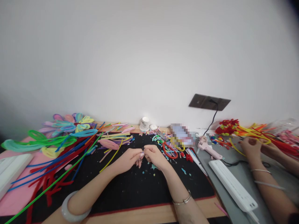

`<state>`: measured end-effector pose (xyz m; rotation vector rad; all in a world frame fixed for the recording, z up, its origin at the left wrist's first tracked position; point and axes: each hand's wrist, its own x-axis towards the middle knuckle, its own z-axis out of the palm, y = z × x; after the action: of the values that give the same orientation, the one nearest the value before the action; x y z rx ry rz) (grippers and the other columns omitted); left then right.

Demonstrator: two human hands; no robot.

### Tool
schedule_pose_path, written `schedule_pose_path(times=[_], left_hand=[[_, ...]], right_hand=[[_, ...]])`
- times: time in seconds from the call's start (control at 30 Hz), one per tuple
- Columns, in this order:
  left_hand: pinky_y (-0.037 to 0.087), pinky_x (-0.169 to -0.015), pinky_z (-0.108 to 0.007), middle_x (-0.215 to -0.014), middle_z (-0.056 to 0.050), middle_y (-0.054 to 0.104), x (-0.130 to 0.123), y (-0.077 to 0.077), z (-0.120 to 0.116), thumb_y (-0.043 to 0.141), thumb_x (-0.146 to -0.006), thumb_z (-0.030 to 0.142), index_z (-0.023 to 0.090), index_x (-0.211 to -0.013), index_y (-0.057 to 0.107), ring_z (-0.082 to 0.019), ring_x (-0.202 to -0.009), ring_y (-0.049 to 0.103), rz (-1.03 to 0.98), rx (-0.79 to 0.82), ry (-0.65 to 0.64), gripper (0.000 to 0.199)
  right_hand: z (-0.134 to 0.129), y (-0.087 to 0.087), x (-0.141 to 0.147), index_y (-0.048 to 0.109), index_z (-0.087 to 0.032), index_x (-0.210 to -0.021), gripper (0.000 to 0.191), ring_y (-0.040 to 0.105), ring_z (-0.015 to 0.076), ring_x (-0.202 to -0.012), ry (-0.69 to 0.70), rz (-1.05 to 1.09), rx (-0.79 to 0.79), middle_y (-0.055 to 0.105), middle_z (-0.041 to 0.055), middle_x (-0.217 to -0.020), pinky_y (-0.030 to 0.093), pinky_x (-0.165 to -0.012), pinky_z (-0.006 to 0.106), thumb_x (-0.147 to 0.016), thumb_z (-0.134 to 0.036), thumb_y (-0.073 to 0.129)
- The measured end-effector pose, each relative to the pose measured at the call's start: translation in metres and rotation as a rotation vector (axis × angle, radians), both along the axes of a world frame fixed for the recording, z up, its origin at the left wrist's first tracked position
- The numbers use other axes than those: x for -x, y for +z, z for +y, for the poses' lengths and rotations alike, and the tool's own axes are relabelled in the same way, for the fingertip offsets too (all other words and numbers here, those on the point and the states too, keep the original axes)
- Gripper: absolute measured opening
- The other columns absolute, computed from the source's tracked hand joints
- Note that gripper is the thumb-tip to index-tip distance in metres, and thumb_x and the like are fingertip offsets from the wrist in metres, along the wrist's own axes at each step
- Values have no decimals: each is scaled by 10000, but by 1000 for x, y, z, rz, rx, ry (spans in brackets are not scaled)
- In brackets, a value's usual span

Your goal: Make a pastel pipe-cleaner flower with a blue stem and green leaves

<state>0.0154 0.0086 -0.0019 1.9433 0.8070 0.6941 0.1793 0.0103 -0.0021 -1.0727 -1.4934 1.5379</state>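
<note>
My left hand (132, 157) and my right hand (153, 156) meet fingertip to fingertip above the black mat (126, 189). Both are closed in a pinch, and whatever they hold between them is hidden by the fingers. Small teal scraps (153, 166) lie on the mat just under my right hand. Left of my left hand rest a yellow pipe cleaner (111, 158) and a pink looped bundle of pipe cleaner (108, 144). A red pipe cleaner loop (169, 151) lies to the right of my right hand.
Pipe cleaner flowers (67, 126) and long loose green, blue and red stems (58, 180) cover the left. A paper cup (144, 123) stands by the wall. Rightward are a pink glue gun (207, 147), a power strip (233, 185) and another person's hands (253, 147) at a yellow pipe cleaner.
</note>
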Motion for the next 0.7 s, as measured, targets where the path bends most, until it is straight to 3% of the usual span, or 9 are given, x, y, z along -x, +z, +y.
schedule_pose_path(times=[0.33, 0.43, 0.53, 0.7], left_hand=[[278, -483, -214, -514, 29, 508, 0, -2, -3, 464, -857, 439, 156, -697, 463, -80, -437, 412, -392, 551, -180, 325], [259, -469, -215, -474, 50, 448, -2, -3, -4, 465, -854, 435, 168, -677, 431, -77, -414, 366, -434, 599, -176, 322], [305, -504, -223, -516, 21, 505, -1, 0, -3, 397, -886, 425, 171, -673, 445, -101, -462, 437, -285, 371, -86, 335], [317, -591, -254, -617, -13, 548, 8, 1, 3, 340, -909, 265, 187, -662, 511, -146, -603, 491, 257, -392, 138, 310]], right_hand=[[-8, 8, 3, 300, -194, -510, 313, 176, 46, -406, 27, 141, -81, 278, -96, -430, 135, -417, 215, -756, -250, 485], [-9, 8, 4, 326, -186, -513, 323, 206, 47, -417, 7, 127, -102, 312, -86, -441, 156, -429, 213, -769, -288, 495], [-6, 6, 4, 374, -179, -516, 325, 208, 44, -397, -35, 126, -82, 320, -86, -434, 150, -415, 208, -773, -323, 511], [2, 1, 4, 418, -180, -482, 405, 202, 41, -320, -74, 46, 97, 309, -83, -373, 121, -356, 207, -804, -416, 482]])
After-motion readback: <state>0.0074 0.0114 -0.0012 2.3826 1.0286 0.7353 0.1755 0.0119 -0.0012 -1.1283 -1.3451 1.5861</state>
